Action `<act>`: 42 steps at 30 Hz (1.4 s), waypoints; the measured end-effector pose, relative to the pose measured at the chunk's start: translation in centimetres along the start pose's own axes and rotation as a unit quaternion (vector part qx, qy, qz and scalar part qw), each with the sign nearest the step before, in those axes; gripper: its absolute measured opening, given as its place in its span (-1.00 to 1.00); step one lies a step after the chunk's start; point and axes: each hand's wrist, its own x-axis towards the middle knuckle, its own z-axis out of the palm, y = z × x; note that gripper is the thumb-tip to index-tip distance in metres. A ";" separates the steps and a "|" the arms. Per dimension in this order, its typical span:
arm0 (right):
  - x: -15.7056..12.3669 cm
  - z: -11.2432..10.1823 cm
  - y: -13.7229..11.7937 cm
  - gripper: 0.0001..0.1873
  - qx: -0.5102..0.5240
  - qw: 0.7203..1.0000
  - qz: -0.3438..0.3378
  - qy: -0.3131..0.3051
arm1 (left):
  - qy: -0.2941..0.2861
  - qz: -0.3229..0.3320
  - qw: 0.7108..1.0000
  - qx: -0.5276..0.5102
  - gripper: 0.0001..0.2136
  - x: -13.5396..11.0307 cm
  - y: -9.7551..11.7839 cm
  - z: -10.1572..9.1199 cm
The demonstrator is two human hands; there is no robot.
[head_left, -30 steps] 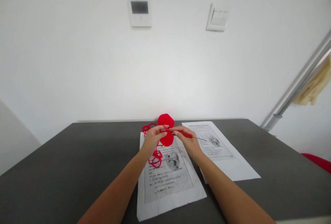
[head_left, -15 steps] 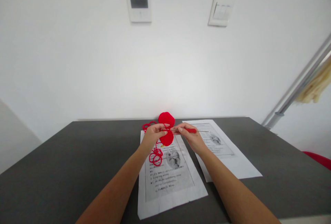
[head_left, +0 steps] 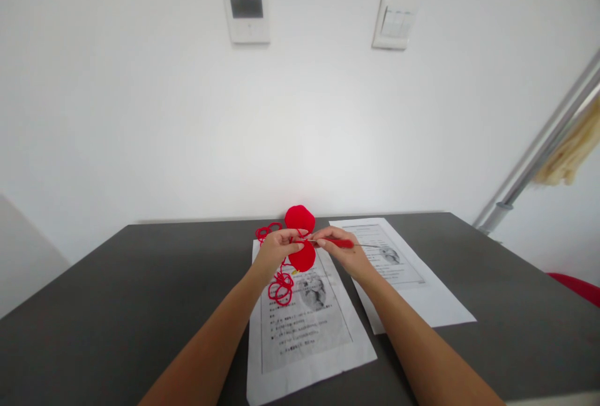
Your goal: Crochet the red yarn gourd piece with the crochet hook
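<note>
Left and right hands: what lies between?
Head view: the thin end of the red-handled tool lies between left hand and right hand; round red pieces show above and below in frame.

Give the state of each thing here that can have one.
Red yarn: partly in loose loops
Left hand: pinching red yarn
Red-handled tool: held roughly level
Right hand: gripping that tool
Left sheet: printed side up
Right sheet: printed side up
Panel screen: dark
Wall switch: too blurred to tell
</note>
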 end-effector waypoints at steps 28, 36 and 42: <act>-0.1 0.9 0.5 -0.84 0.018 0.998 0.017 0.051 | 0.043 -0.013 0.998 -0.052 -0.65 0.4 -1.2 0.3; 0.0 0.6 0.8 -0.83 0.027 0.998 0.032 0.053 | 0.033 0.004 0.999 0.008 -0.70 0.2 -0.6 0.0; 0.1 0.5 0.6 -0.81 0.041 0.997 0.043 0.049 | 0.013 -0.020 0.999 0.032 -0.72 0.3 -0.4 -0.3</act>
